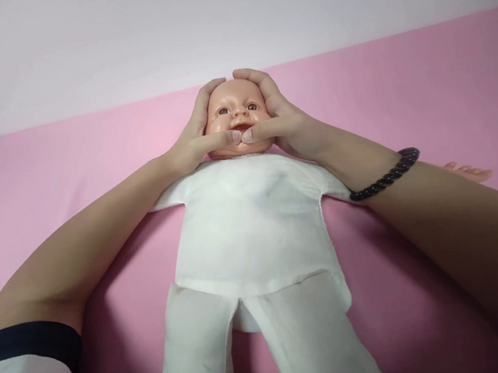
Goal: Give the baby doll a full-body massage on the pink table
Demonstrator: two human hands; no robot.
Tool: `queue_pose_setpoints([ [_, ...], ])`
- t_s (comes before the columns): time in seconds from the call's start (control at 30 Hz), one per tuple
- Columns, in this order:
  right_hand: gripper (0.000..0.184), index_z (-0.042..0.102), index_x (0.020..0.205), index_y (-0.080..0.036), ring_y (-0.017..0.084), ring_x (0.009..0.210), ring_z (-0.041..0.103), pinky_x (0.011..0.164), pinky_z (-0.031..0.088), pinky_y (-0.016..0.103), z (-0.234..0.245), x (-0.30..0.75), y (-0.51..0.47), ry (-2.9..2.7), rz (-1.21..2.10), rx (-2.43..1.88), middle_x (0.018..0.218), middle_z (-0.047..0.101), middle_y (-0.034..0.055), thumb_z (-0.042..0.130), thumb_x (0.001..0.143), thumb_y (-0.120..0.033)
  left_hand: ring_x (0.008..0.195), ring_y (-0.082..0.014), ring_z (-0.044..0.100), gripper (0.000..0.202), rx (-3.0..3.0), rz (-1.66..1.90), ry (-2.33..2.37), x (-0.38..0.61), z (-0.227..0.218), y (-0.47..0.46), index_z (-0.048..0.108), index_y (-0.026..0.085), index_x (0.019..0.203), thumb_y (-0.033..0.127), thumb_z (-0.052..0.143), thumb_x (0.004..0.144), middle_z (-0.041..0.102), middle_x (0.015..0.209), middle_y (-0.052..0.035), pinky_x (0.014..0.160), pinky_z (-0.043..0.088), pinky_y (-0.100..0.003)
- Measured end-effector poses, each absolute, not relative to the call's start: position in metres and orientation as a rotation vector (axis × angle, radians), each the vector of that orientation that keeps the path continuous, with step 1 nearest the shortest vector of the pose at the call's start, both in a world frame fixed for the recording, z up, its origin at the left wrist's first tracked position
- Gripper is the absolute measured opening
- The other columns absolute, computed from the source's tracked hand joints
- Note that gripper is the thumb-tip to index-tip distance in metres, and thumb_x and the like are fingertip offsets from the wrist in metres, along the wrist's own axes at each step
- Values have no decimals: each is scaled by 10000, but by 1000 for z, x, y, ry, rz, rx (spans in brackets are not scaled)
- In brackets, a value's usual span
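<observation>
A baby doll (256, 222) lies face up, with a white cloth body and a hard, skin-toned head. My left hand (198, 129) cups the left side of the head in view, its thumb laid along the chin below the mouth. On the other side my right hand (282, 108) cups the head the same way. Both thumb tips nearly meet just under the open mouth, while the other fingers curl around the top and sides. The doll's arms are partly hidden beneath my forearms, and the lower legs run out of view.
Under the doll is a pink surface (401, 87), with a pale white area (209, 20) beyond its far edge. One doll hand (470, 171) shows past my right forearm. A black beaded bracelet (388, 177) is on my right wrist.
</observation>
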State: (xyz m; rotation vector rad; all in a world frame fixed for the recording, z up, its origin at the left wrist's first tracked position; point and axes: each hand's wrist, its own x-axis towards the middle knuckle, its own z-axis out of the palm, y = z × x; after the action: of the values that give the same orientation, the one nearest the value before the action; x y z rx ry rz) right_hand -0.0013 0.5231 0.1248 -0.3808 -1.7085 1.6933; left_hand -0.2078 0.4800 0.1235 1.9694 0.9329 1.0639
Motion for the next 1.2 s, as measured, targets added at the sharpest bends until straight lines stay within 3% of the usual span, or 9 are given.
queue_pose_setpoints([
  [0.2,788,456,1308,-454,243,1286,547,1045,541,429,125,0,523,-1747,1662,-388,1426,528,-67,787,639,-203,1420,-362,402,897,1948,1067,930,-208,123,480,225,332,1527,478,740,806,371,1514,-96,1160,367,-557],
  [0.57,810,443,1310,-454,240,1261,563,1068,530,435,126,-1,523,-1733,1679,-415,1446,510,-65,791,625,-197,1411,-363,416,910,1945,1075,921,-209,122,481,234,329,1523,486,754,793,390,1497,-98,1167,359,-557],
  [0.9,868,391,1347,-368,238,1249,578,1053,540,413,125,-2,525,-1682,1729,-352,1449,473,9,797,613,-142,1429,-363,390,883,1906,1087,911,-207,123,479,261,325,1504,446,760,785,379,1511,-102,1158,383,-541],
  [1.07,812,442,1308,-439,265,1303,531,1072,525,459,124,-2,526,-1733,1683,-368,1440,503,-38,811,627,-198,1449,-362,362,876,1893,1086,897,-206,124,479,268,320,1501,448,762,789,392,1509,-94,1185,348,-543],
  [1.2,835,424,1328,-422,281,1330,503,1085,506,496,124,-2,526,-1741,1673,-364,1404,529,-29,830,626,-226,1456,-359,351,853,1892,1095,905,-206,123,479,277,321,1494,442,758,800,394,1512,-90,1192,344,-537],
])
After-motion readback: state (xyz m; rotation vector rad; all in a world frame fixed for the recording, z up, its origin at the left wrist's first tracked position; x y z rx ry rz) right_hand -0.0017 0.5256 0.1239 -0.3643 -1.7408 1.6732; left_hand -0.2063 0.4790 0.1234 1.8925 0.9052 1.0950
